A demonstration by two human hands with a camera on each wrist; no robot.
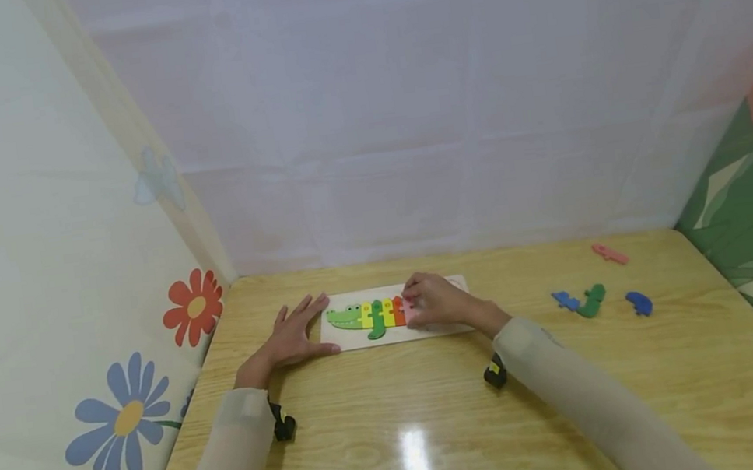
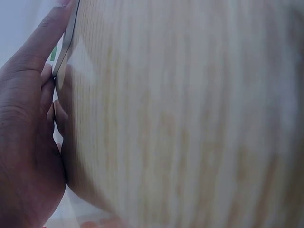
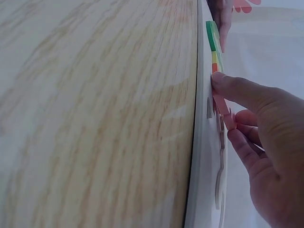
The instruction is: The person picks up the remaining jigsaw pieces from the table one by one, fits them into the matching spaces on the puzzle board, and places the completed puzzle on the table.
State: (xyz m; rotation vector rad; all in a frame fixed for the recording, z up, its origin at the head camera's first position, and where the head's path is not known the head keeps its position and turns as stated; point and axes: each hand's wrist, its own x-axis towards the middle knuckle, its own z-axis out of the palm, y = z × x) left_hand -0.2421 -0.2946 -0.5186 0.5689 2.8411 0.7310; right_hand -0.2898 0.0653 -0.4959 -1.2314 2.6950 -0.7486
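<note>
A white puzzle board (image 1: pixel 354 343) lies on the wooden table, with a crocodile's green head (image 1: pixel 344 317), a green leg piece (image 1: pixel 378 321) and yellow and orange body pieces (image 1: pixel 398 311) set in it. My right hand (image 1: pixel 443 301) pinches a pink puzzle piece (image 3: pixel 229 120) between thumb and fingers, beside the orange piece. In the right wrist view the pink piece sits tilted at the board's recess. My left hand (image 1: pixel 293 335) rests at the board's left end, fingers spread, with thumb and fingertips touching its edge.
To the right on the table (image 1: pixel 383 406) lie a pink piece (image 1: pixel 609 253), a light blue piece (image 1: pixel 566 301), a green piece (image 1: pixel 592 300) and a dark blue piece (image 1: pixel 639 303). A pale curtain (image 1: pixel 347 113) hangs behind the table, with flowered panels at both sides.
</note>
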